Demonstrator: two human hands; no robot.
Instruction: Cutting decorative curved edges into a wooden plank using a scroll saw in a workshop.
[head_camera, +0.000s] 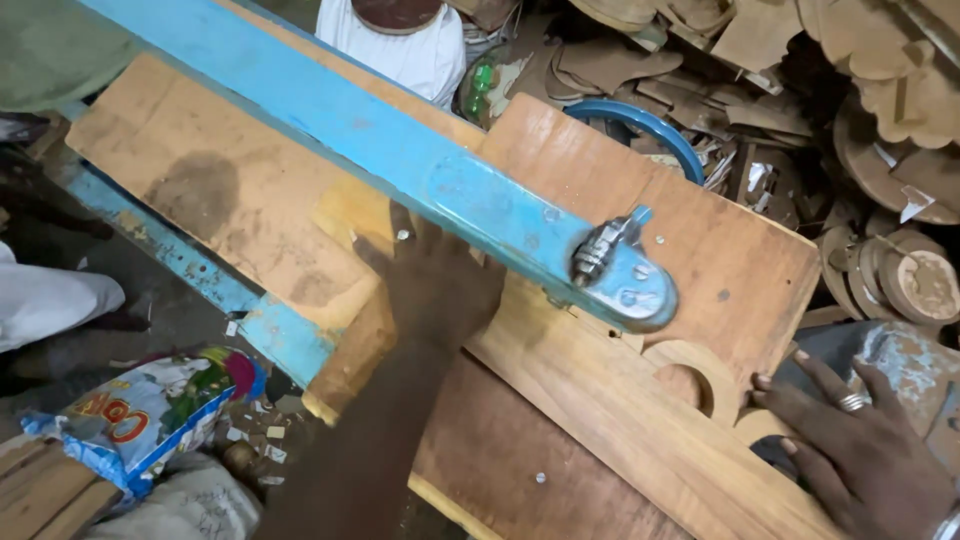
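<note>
Roughly: long wooden plank (640, 420) lies flat on counter (230, 190), long axis running from counter middle toward lower right edge, curved cutouts on far side. Left hand (440, 285) flat, fingers spread, palm pressing plank, gripping nothing. Right hand (860, 450) open, ring on finger, fingertips touching plank end at right edge. Blue metal arm (380, 140) crosses diagonally above, tip pointing lower right. Crumpled printed bag (150, 410), white-blue-red, below counter's left edge. Cut wood pieces (880, 110) heaped beyond right corner.

A crumpled white, blue and red printed bag (150, 415) lies lower left.
</note>
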